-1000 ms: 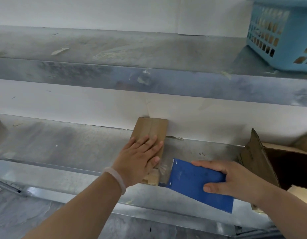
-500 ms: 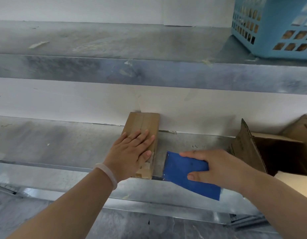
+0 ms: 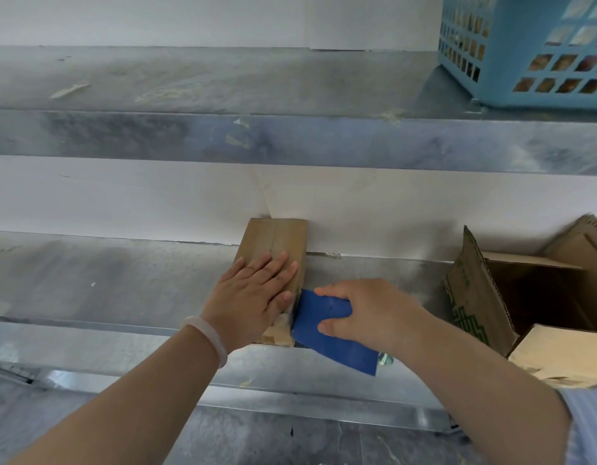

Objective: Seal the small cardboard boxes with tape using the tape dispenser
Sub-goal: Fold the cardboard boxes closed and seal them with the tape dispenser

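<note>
Left hand (image 3: pixel 253 297), fingers straight, pins small brown cardboard box (image 3: pixel 277 236); your right hand (image 3: pixel 367 313), fingers clamped on blue tape dispenser (image 3: pixel 327 333): pull taut.

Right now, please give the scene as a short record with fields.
left hand: lies flat on the small cardboard box, fingers straight
right hand: grips the blue tape dispenser
tape dispenser: against the box's near right side
box: on the metal shelf, far end at the wall
surroundings: open carton at right; blue basket on upper shelf
</note>
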`<state>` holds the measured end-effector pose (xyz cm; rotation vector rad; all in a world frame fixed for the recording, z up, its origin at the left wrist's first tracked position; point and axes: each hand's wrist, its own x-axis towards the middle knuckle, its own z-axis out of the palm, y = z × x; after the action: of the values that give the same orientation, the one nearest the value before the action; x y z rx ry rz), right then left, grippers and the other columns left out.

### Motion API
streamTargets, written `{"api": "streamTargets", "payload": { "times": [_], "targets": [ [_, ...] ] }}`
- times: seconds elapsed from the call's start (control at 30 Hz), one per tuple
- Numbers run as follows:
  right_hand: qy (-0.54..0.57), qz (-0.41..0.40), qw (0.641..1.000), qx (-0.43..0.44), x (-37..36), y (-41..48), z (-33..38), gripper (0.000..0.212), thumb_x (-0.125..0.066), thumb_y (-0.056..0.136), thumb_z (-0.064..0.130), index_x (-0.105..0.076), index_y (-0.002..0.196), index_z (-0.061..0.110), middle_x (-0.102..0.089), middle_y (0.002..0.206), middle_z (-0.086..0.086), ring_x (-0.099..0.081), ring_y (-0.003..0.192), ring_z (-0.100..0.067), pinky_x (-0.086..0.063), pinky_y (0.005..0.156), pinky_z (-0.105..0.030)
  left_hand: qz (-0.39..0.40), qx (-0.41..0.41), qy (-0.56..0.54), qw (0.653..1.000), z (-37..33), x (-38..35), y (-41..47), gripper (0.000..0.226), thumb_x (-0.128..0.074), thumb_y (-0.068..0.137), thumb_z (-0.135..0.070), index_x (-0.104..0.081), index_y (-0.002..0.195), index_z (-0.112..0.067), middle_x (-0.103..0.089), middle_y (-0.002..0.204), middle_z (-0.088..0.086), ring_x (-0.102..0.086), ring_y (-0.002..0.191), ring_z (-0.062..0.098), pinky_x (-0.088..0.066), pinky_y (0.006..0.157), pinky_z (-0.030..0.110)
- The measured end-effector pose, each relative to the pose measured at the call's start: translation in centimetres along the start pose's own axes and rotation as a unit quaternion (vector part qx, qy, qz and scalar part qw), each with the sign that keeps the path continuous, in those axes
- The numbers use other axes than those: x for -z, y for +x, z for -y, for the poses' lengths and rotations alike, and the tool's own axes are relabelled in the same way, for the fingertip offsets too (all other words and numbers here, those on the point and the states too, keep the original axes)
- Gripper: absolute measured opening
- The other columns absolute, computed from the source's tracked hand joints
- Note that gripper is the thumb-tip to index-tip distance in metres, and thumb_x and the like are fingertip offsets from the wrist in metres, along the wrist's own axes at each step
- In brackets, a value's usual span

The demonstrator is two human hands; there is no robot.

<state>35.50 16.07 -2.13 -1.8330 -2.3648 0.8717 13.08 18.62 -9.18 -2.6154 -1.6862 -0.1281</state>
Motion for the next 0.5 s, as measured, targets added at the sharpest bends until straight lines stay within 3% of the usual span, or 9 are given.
{"api": "streamTargets", "payload": {
  "times": [0.17, 0.27, 0.37, 0.5],
  "targets": [
    [-0.066, 0.008, 0.998, 0.019, 0.9, 0.7, 1.2, 0.057, -0.064, 0.083, 0.055, -0.046, 0.136, 0.047, -0.056, 0.131, 0.013, -0.056, 0.111, -0.012, -0.041, 0.080, -0.026, 0.017, 0.008, 0.003, 1.000, -0.1, 0.5, 0.0, 0.071, 0.010, 0.094, -0.059, -0.029, 0.148, -0.034, -0.030, 0.154, -0.012, -0.032, 0.142, 0.015, -0.024, 0.115, 0.042],
    [-0.087, 0.023, 0.996, 0.026, 1.5, 1.4, 2.1, 0.054, -0.066, 0.080, 0.053, -0.053, 0.132, 0.044, -0.062, 0.116, 0.012, -0.055, 0.097, -0.013, -0.038, 0.073, -0.027, 0.022, 0.008, -0.001, 1.000, 0.0, 0.4, 0.0, 0.070, 0.009, 0.094, -0.059, -0.028, 0.149, -0.033, -0.030, 0.154, -0.011, -0.031, 0.142, 0.015, -0.023, 0.115, 0.042],
    [-0.149, 0.020, 0.988, 0.045, 2.0, 1.3, 2.8, 0.048, -0.064, 0.081, 0.051, -0.056, 0.127, 0.043, -0.059, 0.100, 0.012, -0.055, 0.092, -0.014, -0.044, 0.074, -0.030, 0.008, 0.006, -0.002, 1.000, 0.0, 0.3, 0.0, 0.069, 0.010, 0.094, -0.059, -0.023, 0.148, -0.033, -0.029, 0.155, -0.012, -0.030, 0.143, 0.015, -0.022, 0.115, 0.042],
    [-0.162, 0.015, 0.986, 0.041, 1.7, 0.9, 3.3, 0.047, -0.063, 0.083, 0.051, -0.056, 0.128, 0.039, -0.063, 0.115, 0.004, -0.059, 0.103, -0.021, -0.049, 0.084, -0.034, 0.018, 0.008, 0.005, 1.000, 0.0, 0.4, 0.1, 0.069, 0.007, 0.095, -0.058, -0.029, 0.148, -0.033, -0.032, 0.154, -0.011, -0.033, 0.141, 0.016, -0.025, 0.114, 0.043]
  ]
}}
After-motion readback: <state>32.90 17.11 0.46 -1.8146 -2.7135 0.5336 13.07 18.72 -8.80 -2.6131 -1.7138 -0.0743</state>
